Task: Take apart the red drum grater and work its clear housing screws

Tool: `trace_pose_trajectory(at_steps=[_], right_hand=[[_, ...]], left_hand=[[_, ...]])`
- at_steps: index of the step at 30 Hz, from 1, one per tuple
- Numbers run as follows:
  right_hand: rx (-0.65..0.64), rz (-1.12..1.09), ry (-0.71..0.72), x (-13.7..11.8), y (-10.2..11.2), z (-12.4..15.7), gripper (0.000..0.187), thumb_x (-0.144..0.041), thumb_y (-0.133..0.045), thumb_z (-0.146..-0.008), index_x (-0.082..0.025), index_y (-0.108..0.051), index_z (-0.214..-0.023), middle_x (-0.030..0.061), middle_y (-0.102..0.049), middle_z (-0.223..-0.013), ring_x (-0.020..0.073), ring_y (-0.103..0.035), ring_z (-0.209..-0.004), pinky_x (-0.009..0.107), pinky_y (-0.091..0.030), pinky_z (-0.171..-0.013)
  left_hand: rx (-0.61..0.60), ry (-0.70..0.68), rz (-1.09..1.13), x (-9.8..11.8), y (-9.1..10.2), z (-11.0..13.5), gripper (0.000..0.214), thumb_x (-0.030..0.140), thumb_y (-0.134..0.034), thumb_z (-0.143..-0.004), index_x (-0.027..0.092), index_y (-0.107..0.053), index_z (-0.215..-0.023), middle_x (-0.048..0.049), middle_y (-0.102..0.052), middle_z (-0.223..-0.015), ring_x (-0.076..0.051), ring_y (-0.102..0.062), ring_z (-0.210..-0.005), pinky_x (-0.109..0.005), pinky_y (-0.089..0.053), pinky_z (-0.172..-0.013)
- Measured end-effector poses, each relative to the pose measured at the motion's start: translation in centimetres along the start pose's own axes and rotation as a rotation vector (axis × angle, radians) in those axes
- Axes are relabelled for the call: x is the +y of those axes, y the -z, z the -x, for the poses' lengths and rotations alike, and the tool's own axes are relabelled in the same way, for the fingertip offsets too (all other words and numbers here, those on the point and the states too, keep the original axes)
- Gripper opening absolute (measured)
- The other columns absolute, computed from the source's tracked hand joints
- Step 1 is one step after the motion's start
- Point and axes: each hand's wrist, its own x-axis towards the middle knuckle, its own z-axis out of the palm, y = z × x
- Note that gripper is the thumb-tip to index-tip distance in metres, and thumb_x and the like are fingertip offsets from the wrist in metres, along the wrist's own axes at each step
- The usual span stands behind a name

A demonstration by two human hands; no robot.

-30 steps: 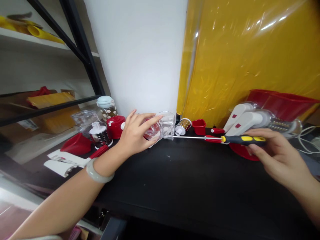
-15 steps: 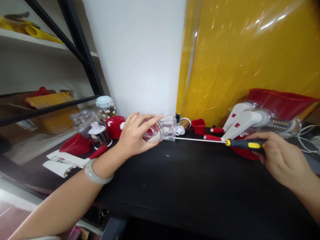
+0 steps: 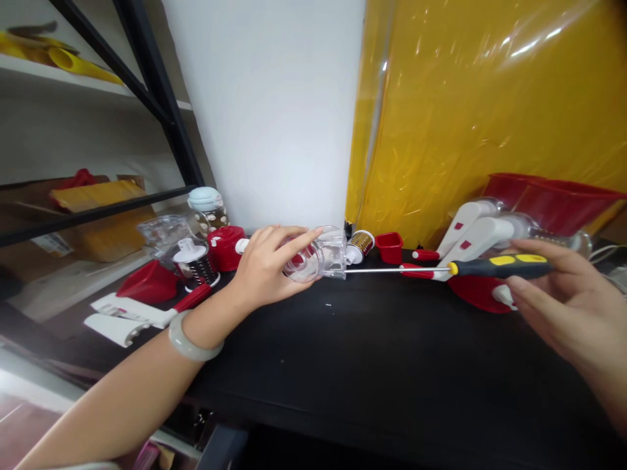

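My left hand is wrapped over a clear plastic housing with a red part inside, lying on its side on the black table. A pale bangle circles that wrist. My right hand grips the black and yellow handle of a long screwdriver. Its steel shaft runs level to the left and its tip reaches the open end of the clear housing.
Behind the screwdriver lie white crank handles with clear drums, a red basin and a small red cup. A grater drum, red parts and a clear cover crowd the back left. Yellow film hangs behind.
The right hand has shifted right and turned, fingers now higher on the screwdriver handle. The shaft stays pointed into the clear housing, which the left hand keeps holding.
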Motion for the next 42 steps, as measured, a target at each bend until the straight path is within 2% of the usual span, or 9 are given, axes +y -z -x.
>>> trace_pose_trajectory(at_steps=[6,10,14,19,22,27,30,37,42], right_hand=[[-0.249,-0.082,-0.013,0.7,0.1,-0.2,0.06,-0.083,-0.048,-0.085,-0.028,-0.062,-0.1,0.0002,-0.066,-0.061,0.0173,-0.055,-0.041,0.032,-0.048,-0.038],[-0.183,0.099,0.114,0.9,0.6,-0.3,0.038,-0.065,-0.056,-0.093,-0.028,-0.062,-0.098,-0.0045,-0.056,-0.055,0.0134,-0.049,-0.042,0.025,-0.043,-0.039],[-0.162,0.071,0.202,1.6,1.0,-0.6,0.033,-0.054,-0.075,-0.082,-0.031,-0.062,-0.101,0.001,-0.069,-0.089,0.0154,-0.064,-0.064,0.028,-0.057,-0.056],[-0.105,-0.119,0.062,1.6,0.2,-0.4,0.045,-0.042,-0.088,-0.069,-0.032,-0.062,-0.104,0.0015,-0.068,-0.109,0.0153,-0.069,-0.078,0.027,-0.061,-0.069],[-0.128,-0.221,-0.009,1.5,-0.2,-0.2,0.045,-0.057,-0.075,-0.08,-0.031,-0.062,-0.114,0.0033,-0.072,-0.1,0.0186,-0.069,-0.072,0.031,-0.06,-0.063],[-0.21,0.349,0.124,1.9,0.8,0.0,0.045,-0.065,-0.047,-0.096,-0.026,-0.067,-0.105,0.0,-0.064,-0.06,0.0193,-0.058,-0.048,0.033,-0.05,-0.048],[-0.164,0.544,0.259,2.3,1.3,-0.2,0.039,-0.06,-0.048,-0.097,-0.027,-0.068,-0.102,0.0,-0.062,-0.065,0.0178,-0.056,-0.052,0.031,-0.047,-0.047],[-0.056,0.234,0.337,1.7,0.0,-0.3,0.035,-0.045,-0.08,-0.075,-0.029,-0.061,-0.1,0.0057,-0.065,-0.106,0.0244,-0.067,-0.101,0.031,-0.061,-0.069],[0.037,0.118,0.114,0.3,-0.8,0.2,0.056,-0.049,-0.089,-0.06,-0.029,-0.065,-0.105,0.005,-0.07,-0.101,0.0207,-0.069,-0.073,0.033,-0.063,-0.059]], left_hand=[[-0.004,0.001,-0.007,0.0,0.1,0.0,0.072,0.043,-0.079,-0.082,0.029,-0.053,-0.147,-0.0115,-0.071,-0.124,-0.027,-0.067,-0.102,-0.041,-0.05,-0.087],[0.002,0.008,-0.024,-0.2,0.1,0.1,0.072,0.043,-0.079,-0.082,0.03,-0.052,-0.148,-0.0108,-0.071,-0.124,-0.027,-0.067,-0.099,-0.04,-0.05,-0.085],[0.002,0.015,-0.033,-0.3,0.0,0.1,0.072,0.043,-0.079,-0.082,0.03,-0.053,-0.148,-0.0103,-0.071,-0.123,-0.026,-0.066,-0.098,-0.04,-0.05,-0.085],[0.006,0.009,-0.03,-0.1,0.1,0.0,0.073,0.043,-0.079,-0.082,0.029,-0.052,-0.149,-0.0107,-0.071,-0.124,-0.026,-0.065,-0.096,-0.04,-0.05,-0.085],[0.01,0.011,-0.02,-0.1,0.2,0.0,0.075,0.043,-0.079,-0.082,0.031,-0.05,-0.15,-0.0103,-0.07,-0.124,-0.026,-0.066,-0.098,-0.04,-0.051,-0.085],[0.021,0.018,-0.033,-0.1,0.3,0.0,0.076,0.041,-0.08,-0.082,0.032,-0.049,-0.151,-0.0101,-0.07,-0.124,-0.026,-0.066,-0.097,-0.04,-0.051,-0.085],[0.031,0.008,-0.039,-0.1,0.4,0.0,0.076,0.04,-0.08,-0.082,0.032,-0.05,-0.15,-0.0101,-0.07,-0.123,-0.026,-0.066,-0.097,-0.04,-0.051,-0.085],[0.027,-0.005,-0.04,0.0,0.4,-0.1,0.071,0.043,-0.08,-0.082,0.028,-0.054,-0.146,-0.0119,-0.07,-0.123,-0.026,-0.066,-0.097,-0.04,-0.051,-0.083],[0.013,-0.007,-0.015,0.1,0.3,0.1,0.075,0.045,-0.08,-0.082,0.029,-0.051,-0.149,-0.0112,-0.07,-0.125,-0.026,-0.066,-0.098,-0.04,-0.052,-0.085]])
